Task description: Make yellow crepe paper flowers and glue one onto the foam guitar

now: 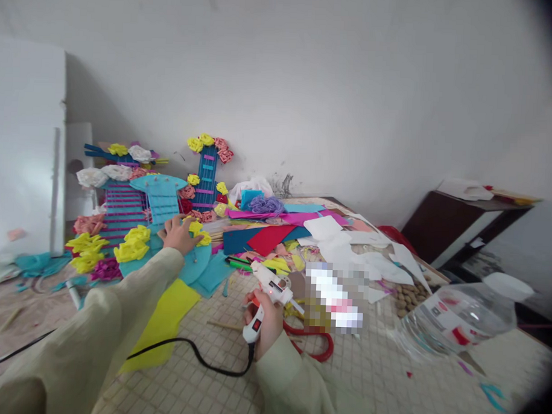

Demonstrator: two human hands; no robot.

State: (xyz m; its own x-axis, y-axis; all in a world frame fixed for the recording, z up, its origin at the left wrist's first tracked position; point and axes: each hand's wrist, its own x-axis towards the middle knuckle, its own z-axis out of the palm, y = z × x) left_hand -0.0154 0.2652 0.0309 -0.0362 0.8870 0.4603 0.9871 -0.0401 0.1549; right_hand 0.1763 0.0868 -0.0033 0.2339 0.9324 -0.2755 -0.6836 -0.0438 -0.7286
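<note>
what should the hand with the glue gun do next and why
Probably bring the glue gun in the right hand over to the yellow paper flower by the left hand on the teal piece: the gun is well apart from it.

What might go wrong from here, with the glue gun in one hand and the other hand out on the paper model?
The white hot-glue gun in the right hand points its nozzle low over loose paper scraps and the red-handled scissors; a drip might stick them together. Its black cord trails under the left sleeve, so the left hand, stretched out onto the teal paper model, may snag it.
</note>
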